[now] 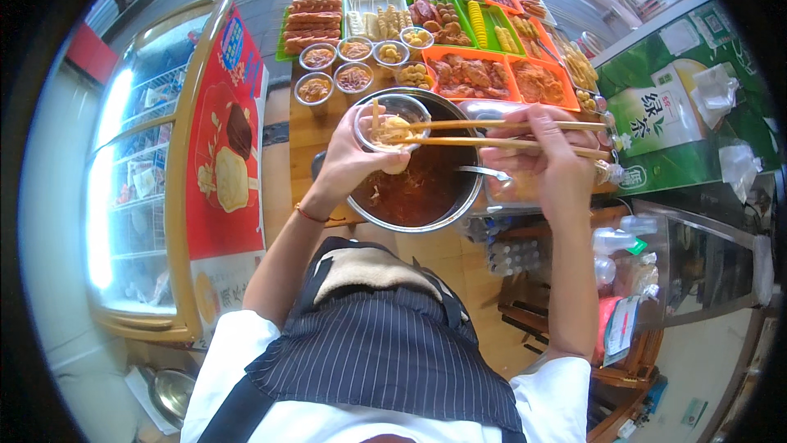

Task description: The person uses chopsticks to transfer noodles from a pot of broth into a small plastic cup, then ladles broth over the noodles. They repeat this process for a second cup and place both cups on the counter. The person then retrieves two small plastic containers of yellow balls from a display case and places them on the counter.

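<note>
My left hand (348, 154) grips a small clear plastic bowl (420, 105) from its left side and tilts it a little. Pale food pieces (390, 130) lie in that bowl. With closed fingers my right hand (551, 144) holds a pair of long wooden chopsticks (467, 124), whose tips reach into the bowl among the food. Below both hands stands a big steel pot (418, 228) with reddish-brown sauce or broth (422, 201) in it. A metal utensil handle (490, 172) leans over the pot's right rim. The bowl hides part of the pot's far left side.
Several filled clear bowls (354, 78) stand beyond the pot on the wooden table (307, 133). Behind them sit coloured trays of skewers, sausages and meat (471, 74). A glass-fronted freezer (184, 172) is on the left. Green boards (656, 131) and stacked clear cups (611, 240) are right.
</note>
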Available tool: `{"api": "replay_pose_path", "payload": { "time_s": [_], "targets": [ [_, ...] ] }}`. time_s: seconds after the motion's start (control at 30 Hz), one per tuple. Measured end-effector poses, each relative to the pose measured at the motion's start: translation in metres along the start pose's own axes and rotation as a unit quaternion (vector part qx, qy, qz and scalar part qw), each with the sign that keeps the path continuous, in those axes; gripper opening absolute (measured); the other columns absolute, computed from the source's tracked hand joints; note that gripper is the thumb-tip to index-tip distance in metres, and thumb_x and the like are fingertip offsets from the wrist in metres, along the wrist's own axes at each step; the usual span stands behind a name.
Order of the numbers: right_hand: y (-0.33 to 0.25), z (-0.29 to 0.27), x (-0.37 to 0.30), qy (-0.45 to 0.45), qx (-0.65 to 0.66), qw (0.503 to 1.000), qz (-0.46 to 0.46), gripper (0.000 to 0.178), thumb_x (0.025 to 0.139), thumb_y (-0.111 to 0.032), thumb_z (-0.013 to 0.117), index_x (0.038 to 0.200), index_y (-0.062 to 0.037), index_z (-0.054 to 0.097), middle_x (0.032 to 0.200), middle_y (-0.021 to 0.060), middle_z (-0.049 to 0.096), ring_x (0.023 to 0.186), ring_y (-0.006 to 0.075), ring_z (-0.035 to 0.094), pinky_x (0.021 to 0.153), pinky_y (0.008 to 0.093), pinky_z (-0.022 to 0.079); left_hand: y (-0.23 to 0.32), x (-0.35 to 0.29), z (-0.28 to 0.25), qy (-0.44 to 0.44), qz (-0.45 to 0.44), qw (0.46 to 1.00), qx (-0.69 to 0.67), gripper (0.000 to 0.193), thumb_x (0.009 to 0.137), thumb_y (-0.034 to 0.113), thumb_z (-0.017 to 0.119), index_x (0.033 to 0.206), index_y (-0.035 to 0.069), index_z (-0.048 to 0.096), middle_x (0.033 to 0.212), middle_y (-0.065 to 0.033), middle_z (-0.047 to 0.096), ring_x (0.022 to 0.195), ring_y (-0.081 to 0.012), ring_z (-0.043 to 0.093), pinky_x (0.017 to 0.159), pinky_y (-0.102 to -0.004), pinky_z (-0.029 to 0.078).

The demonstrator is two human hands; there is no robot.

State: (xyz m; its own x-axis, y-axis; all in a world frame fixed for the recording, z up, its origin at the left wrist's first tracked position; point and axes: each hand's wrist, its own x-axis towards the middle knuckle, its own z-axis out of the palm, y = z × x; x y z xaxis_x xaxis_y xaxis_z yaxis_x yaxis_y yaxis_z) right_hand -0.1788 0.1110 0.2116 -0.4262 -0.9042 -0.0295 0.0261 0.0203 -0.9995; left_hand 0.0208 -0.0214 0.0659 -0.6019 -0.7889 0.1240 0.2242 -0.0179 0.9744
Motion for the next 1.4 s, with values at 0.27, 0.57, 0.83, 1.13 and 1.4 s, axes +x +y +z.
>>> {"api": "replay_pose_path", "payload": {
  "time_s": [0.27,0.57,0.83,1.13,1.4],
  "targets": [
    [-0.009,-0.001,-0.032,0.173,-0.056,0.978,-0.106,0.038,0.103,-0.027,0.046,0.097,0.0064,0.062,0.084,0.0187,0.068,0.068,0.0267,0.071,0.063,0.0352,0.063,0.012,0.018,-0.059,-0.029,-0.14,0.975,-0.171,0.068,0.077,0.008,0.079,0.133,0.001,0.042,0.116,-0.011,0.061,0.105,-0.02,0.064,0.078,-0.0393,0.06],
    [0.09,0.015,-0.056,0.083,-0.137,0.986,0.037,0.024,0.101,-0.021,0.054,0.1,-0.0018,0.068,0.084,0.0068,0.067,0.067,0.0116,0.066,0.058,0.0233,0.054,0.007,0.036,-0.076,-0.07,-0.014,0.997,0.004,0.07,0.071,0.0,0.082,0.13,0.0,0.045,0.117,-0.0124,0.063,0.103,-0.018,0.065,0.092,-0.0292,0.054],
    [0.076,-0.001,-0.075,0.153,-0.492,0.847,-0.132,0.035,0.098,-0.021,0.038,0.092,0.0001,0.065,0.088,0.016,0.064,0.083,0.0301,0.064,0.075,0.0384,0.051,-0.007,0.028,-0.068,-0.097,0.105,0.99,0.016,0.08,0.071,-0.005,0.081,0.136,0.004,0.036,0.137,-0.0104,0.046,0.12,-0.0235,0.054,0.097,-0.0397,0.054],
    [0.139,-0.036,0.001,0.136,-0.641,0.753,0.059,0.019,0.092,-0.015,0.055,0.107,-0.004,0.057,0.122,0.019,0.046,0.095,0.0406,0.062,0.081,0.0494,0.05,-0.027,0.007,-0.073,-0.054,-0.001,0.996,0.078,0.08,0.066,0.009,0.09,0.128,0.001,0.042,0.123,-0.0084,0.053,0.115,-0.0147,0.055,0.1,-0.0305,0.048],
    [0.201,-0.076,0.023,-0.026,-0.682,0.722,0.109,0.022,0.093,-0.029,0.055,0.098,-0.0095,0.064,0.095,0.0173,0.068,0.09,0.0389,0.066,0.079,0.0505,0.052,-0.017,-0.004,-0.086,-0.018,-0.012,0.999,0.032,0.081,0.064,0.004,0.09,0.129,0.001,0.041,0.123,-0.0112,0.055,0.117,-0.0182,0.056,0.1,-0.0325,0.049]
  ]
}}
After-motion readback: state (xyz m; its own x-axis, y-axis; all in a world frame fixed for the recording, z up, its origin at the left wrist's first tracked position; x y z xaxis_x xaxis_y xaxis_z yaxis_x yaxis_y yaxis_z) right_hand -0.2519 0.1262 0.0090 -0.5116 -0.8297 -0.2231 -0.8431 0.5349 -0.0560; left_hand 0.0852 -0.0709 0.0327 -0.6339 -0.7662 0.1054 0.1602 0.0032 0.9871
